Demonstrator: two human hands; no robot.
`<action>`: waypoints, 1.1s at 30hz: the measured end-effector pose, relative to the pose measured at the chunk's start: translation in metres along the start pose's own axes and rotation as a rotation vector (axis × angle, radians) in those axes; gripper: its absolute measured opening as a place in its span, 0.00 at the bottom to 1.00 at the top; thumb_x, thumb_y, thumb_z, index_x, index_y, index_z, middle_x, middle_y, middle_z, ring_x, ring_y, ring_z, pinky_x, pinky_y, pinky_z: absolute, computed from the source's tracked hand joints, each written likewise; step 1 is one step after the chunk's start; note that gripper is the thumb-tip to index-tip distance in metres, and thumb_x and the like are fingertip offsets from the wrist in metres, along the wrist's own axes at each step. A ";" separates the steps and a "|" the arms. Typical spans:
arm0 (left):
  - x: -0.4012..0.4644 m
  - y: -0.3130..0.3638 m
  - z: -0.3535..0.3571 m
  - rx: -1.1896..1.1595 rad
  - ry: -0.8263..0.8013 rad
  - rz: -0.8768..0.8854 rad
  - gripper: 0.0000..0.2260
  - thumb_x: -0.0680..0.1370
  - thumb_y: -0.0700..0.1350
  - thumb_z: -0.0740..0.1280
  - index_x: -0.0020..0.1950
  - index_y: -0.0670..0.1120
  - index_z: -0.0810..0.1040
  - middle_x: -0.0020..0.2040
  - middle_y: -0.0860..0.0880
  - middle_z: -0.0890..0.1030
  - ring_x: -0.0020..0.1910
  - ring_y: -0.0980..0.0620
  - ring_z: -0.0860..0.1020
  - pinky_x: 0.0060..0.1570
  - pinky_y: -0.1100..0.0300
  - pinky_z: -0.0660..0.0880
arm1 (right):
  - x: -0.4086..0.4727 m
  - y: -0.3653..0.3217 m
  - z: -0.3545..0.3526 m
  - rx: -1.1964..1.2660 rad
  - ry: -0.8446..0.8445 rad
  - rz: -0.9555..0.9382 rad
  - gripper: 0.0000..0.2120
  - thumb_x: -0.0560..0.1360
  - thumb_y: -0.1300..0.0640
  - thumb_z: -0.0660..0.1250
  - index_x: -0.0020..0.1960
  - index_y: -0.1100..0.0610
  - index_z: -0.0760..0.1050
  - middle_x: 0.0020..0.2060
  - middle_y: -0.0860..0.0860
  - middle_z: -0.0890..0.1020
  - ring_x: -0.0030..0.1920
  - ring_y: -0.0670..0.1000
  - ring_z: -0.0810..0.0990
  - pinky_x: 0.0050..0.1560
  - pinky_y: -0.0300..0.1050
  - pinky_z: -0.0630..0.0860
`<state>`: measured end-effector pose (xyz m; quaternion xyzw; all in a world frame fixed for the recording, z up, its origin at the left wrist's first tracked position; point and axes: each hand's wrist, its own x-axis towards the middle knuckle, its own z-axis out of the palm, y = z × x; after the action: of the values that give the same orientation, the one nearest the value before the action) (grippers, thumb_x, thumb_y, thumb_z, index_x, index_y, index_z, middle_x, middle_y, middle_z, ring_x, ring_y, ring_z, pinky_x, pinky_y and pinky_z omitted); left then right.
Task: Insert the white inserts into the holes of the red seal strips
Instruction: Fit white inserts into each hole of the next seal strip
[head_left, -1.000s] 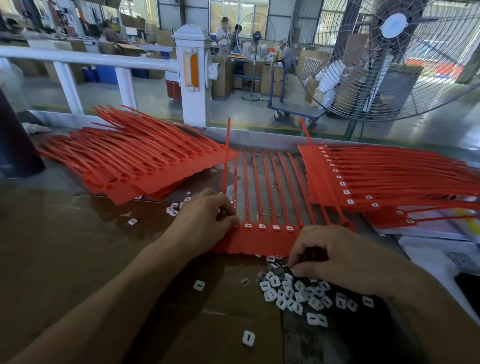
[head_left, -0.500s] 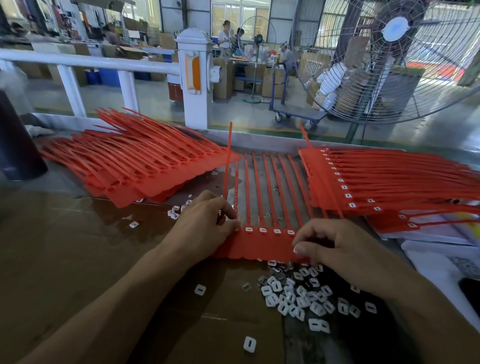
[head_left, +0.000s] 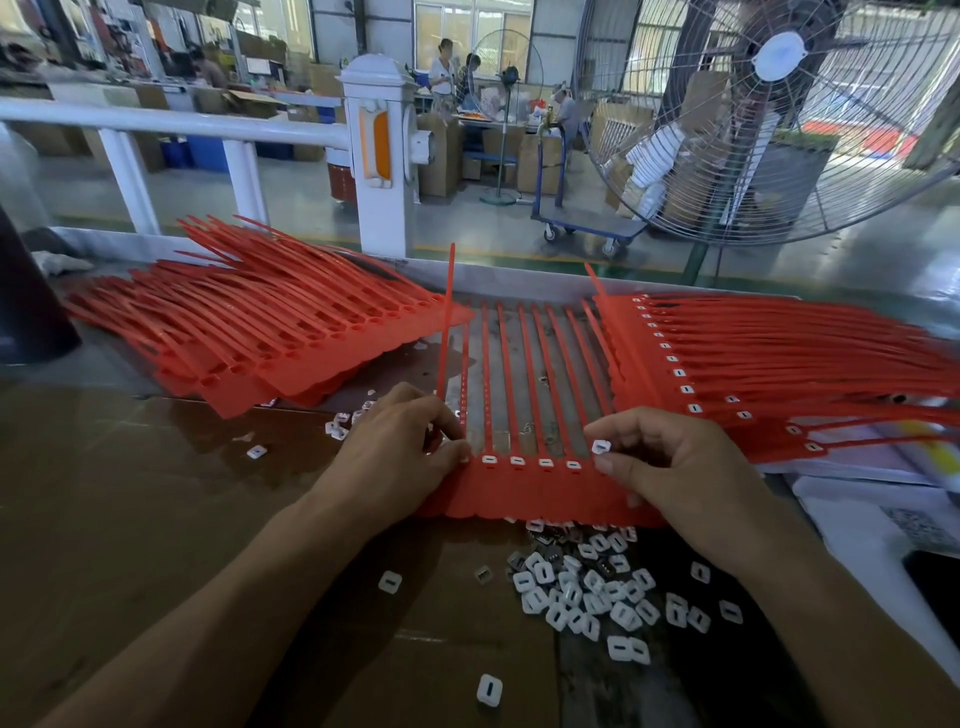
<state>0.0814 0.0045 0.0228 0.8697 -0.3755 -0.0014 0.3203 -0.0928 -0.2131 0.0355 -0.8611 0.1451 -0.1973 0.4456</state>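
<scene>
At a factory bench, a worker's right hand (head_left: 680, 467) pinches a small white plastic insert (head_left: 601, 446) between thumb and forefinger just above the right end of a flat red plastic sheet of joined seal strips (head_left: 540, 488), while the left hand (head_left: 400, 457) grips and steadies its left end. Four holes in the row between the hands already show white inserts, and at least this one is left to seat. A fanned stack of filled red strips (head_left: 779, 364) lies at right, an apparently unfilled red stack (head_left: 260, 332) at left, and a heap of loose white inserts (head_left: 587, 587) waits nearby, so plenty seemingly remains.
</scene>
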 end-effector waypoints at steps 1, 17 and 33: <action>0.000 0.000 0.000 0.000 -0.001 -0.001 0.06 0.77 0.54 0.72 0.52 0.56 0.81 0.56 0.58 0.73 0.52 0.61 0.73 0.53 0.63 0.69 | 0.000 0.000 0.001 -0.005 0.000 0.005 0.16 0.76 0.57 0.76 0.51 0.35 0.84 0.45 0.41 0.84 0.38 0.46 0.85 0.39 0.37 0.79; 0.003 -0.001 0.000 0.003 -0.013 -0.003 0.06 0.77 0.56 0.72 0.52 0.58 0.81 0.56 0.58 0.73 0.55 0.58 0.73 0.57 0.59 0.71 | 0.008 0.007 -0.001 0.061 0.224 0.101 0.05 0.76 0.58 0.75 0.43 0.49 0.86 0.27 0.43 0.82 0.25 0.40 0.77 0.26 0.29 0.68; 0.002 -0.003 0.001 0.001 -0.018 -0.011 0.06 0.76 0.56 0.72 0.51 0.58 0.80 0.57 0.58 0.73 0.56 0.57 0.73 0.59 0.56 0.72 | 0.008 0.010 0.010 -0.295 0.123 0.100 0.13 0.76 0.59 0.75 0.44 0.40 0.82 0.40 0.37 0.84 0.45 0.29 0.79 0.42 0.21 0.71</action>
<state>0.0842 0.0040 0.0207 0.8718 -0.3736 -0.0109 0.3166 -0.0813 -0.2147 0.0238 -0.8952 0.2421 -0.2035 0.3140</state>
